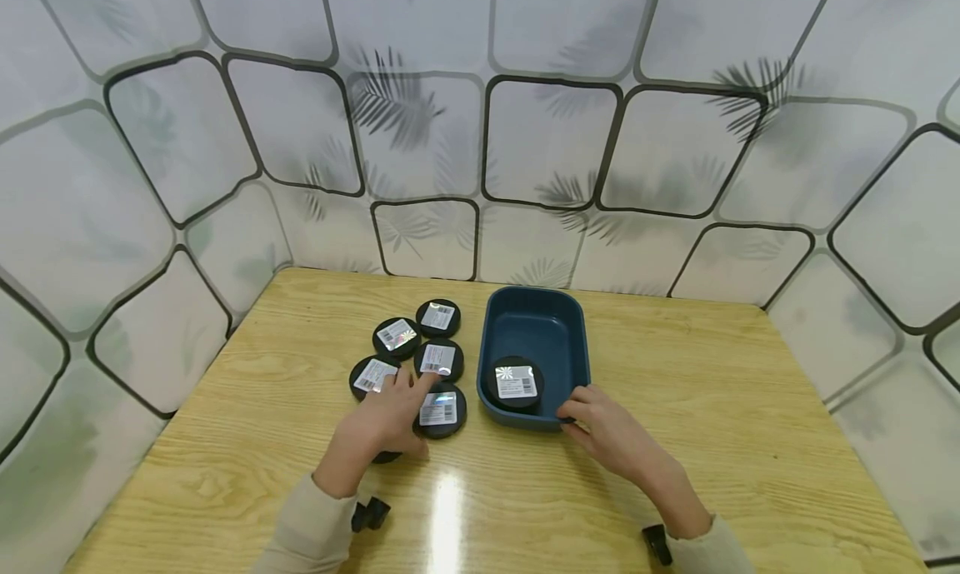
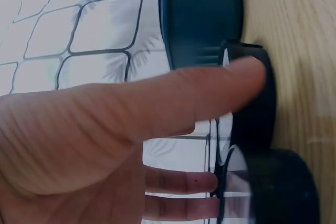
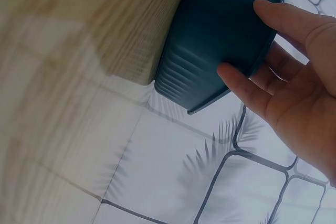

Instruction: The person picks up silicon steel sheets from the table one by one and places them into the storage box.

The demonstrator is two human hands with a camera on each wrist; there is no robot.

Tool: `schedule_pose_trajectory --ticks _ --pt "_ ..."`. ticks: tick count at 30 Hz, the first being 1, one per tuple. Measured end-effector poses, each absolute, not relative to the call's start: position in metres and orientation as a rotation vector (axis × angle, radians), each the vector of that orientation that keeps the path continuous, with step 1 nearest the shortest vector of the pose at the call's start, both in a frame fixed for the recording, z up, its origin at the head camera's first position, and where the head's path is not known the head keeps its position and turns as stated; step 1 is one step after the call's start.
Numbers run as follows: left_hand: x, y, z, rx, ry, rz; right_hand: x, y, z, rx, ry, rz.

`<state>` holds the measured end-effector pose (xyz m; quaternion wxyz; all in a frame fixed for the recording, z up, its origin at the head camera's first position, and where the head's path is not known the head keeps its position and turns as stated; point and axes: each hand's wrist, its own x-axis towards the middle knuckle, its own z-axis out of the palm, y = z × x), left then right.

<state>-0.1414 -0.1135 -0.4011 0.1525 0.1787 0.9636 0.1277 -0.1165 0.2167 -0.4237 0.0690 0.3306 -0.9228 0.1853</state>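
My left hand (image 1: 392, 414) is over a group of flat round black containers with white labels, fingers extended. Its index finger reaches the far side of the nearest right container (image 1: 438, 410); the thumb is low on the near side. In the left wrist view the straight thumb overlaps the dark side of a round container (image 2: 254, 106), with two fingertips by another container (image 2: 283, 187). My right hand (image 1: 611, 436) grips the near right corner of a dark blue plastic bin (image 1: 525, 422), fingers and thumb on either side of its rim. One labelled round container (image 1: 516, 382) lies inside the bin.
Several more round containers (image 1: 396, 336) lie left of the bin, one partly hidden beneath my left hand. A wooden table (image 1: 705, 391) carries everything. Patterned cloth walls (image 1: 555, 141) stand behind it and at both sides.
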Motion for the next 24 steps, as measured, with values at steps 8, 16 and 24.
schedule_pose_trajectory --ticks 8,16,24 --pt "-0.136 -0.117 -0.395 0.457 2.709 0.368 -0.116 0.216 -0.423 0.982 -2.776 0.547" --pt "-0.138 -0.118 -0.398 0.452 2.703 0.402 -0.116 0.216 -0.424 0.992 -2.769 0.557" --pt "-0.148 -0.121 -0.404 0.446 2.774 0.384 -0.116 0.216 -0.424 0.995 -2.763 0.561"
